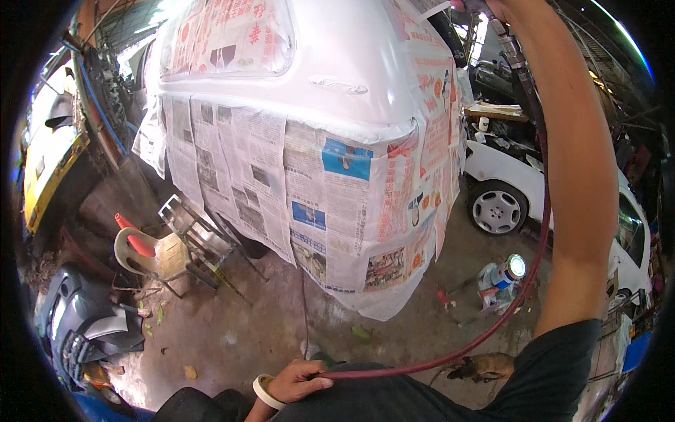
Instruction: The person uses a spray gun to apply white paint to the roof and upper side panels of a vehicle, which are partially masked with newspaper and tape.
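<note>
A dark red air hose (450,359) runs through my left hand (299,381), closed around it near my lap. The hose curves up along my right arm to a metal coupling (512,48). Above the coupling my right hand (498,8) is raised, mostly cut off by the top edge. It grips what looks like a spray gun (478,5), barely in view. Ahead stands a white vehicle body (355,56), its surface glossy. Newspaper sheets (246,169) cover its lower part and side, and a papered window (225,42) lies at upper left.
A beige plastic chair (165,254), a metal frame (200,235) and an orange cone (133,235) stand at left. Dark bumper parts (91,316) lie nearer. At right are a paint can (510,271) and a white car (527,172). A dog (485,367) lies near my right side.
</note>
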Available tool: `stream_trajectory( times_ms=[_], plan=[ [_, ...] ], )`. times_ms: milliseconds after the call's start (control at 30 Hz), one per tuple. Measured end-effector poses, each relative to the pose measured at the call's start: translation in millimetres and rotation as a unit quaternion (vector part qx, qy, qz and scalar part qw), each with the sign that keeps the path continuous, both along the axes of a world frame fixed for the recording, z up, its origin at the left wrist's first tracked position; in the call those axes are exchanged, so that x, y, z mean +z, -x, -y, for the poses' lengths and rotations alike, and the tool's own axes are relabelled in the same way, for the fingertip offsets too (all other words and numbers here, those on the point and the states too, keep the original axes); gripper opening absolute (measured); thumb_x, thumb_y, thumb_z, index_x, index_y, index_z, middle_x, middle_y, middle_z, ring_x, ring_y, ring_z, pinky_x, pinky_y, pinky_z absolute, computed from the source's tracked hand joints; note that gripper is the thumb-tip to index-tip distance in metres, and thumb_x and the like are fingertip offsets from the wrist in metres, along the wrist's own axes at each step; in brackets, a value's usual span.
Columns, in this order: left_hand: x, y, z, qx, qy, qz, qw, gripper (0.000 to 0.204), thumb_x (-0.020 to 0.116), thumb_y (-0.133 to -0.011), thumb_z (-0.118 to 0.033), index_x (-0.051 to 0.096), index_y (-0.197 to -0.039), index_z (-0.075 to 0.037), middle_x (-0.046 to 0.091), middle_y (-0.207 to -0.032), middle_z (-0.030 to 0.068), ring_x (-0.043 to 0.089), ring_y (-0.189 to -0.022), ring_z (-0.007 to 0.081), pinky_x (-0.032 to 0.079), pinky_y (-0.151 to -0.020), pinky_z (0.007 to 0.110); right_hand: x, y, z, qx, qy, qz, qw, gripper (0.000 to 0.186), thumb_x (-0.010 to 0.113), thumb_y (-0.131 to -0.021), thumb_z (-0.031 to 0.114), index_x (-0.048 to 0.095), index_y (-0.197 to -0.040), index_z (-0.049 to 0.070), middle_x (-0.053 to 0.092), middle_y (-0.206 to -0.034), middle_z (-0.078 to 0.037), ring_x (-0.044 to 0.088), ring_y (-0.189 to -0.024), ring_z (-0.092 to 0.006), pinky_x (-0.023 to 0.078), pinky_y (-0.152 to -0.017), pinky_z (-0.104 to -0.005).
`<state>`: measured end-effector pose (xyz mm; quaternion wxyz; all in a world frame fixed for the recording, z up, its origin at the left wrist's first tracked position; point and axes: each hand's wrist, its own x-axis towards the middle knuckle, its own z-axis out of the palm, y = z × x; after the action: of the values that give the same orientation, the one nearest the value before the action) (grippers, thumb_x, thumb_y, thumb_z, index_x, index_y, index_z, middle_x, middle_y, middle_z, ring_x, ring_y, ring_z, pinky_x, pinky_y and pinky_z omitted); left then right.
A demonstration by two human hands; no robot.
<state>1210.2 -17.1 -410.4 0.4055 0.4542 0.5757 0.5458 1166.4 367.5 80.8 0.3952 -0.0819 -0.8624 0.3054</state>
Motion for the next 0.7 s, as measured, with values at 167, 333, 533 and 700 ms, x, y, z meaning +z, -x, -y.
stream_trajectory(
  times_ms=[167, 333, 533, 700],
  plan=[
    [13.4, -12.5, -6.2, -0.008, -0.006, -0.026, 1.0, 0.028, 0.07, -0.099, -0.027, 0.063, -0.091, -0.002, 0.058, -0.069, 0.0107, 0.057, -0.063, 0.0189, 0.042, -0.06, 0.036, -21.7, -24.4, 4.3, 0.018, 0.018, -0.02, 0.999, 0.05, 0.063, -0.101, 0.05, 0.068, -0.091, 0.0, 0.063, -0.07, -0.006, 0.05, -0.047, -0.0113, 0.042, -0.039, -0.0282],
    [11.0, -19.0, -5.4, -0.02, 0.004, -0.017, 1.0, 0.028, 0.069, -0.1, -0.028, 0.064, -0.093, -0.001, 0.06, -0.07, 0.0098, 0.058, -0.065, 0.0181, 0.044, -0.061, 0.035, -30.5, -48.2, -29.8, -0.045, 0.045, -0.012, 0.998, 0.048, 0.063, -0.101, 0.047, 0.067, -0.087, 0.001, 0.062, -0.068, -0.006, 0.049, -0.046, -0.0113, 0.04, -0.038, -0.0296],
    [17.8, -27.4, -2.9, -0.016, 0.016, -0.008, 1.0, 0.028, 0.068, -0.1, -0.028, 0.065, -0.096, -0.001, 0.061, -0.073, 0.0066, 0.058, -0.069, 0.0155, 0.044, -0.063, 0.034, -48.6, -62.3, -47.5, -0.055, 0.052, -0.015, 0.997, 0.047, 0.061, -0.102, 0.046, 0.067, -0.085, 0.003, 0.064, -0.067, -0.008, 0.048, -0.042, -0.0118, 0.04, -0.037, -0.0302],
    [16.6, -30.8, -5.4, -0.04, 0.039, -0.008, 0.998, 0.026, 0.069, -0.1, -0.028, 0.065, -0.096, -0.002, 0.062, -0.076, 0.0047, 0.057, -0.07, 0.0145, 0.044, -0.064, 0.033, -65.8, -75.2, -26.9, -0.084, 0.053, 0.019, 0.995, 0.052, 0.06, -0.102, 0.051, 0.071, -0.091, 0.001, 0.066, -0.07, -0.008, 0.048, -0.044, -0.012, 0.04, -0.041, -0.0283]
  ],
)
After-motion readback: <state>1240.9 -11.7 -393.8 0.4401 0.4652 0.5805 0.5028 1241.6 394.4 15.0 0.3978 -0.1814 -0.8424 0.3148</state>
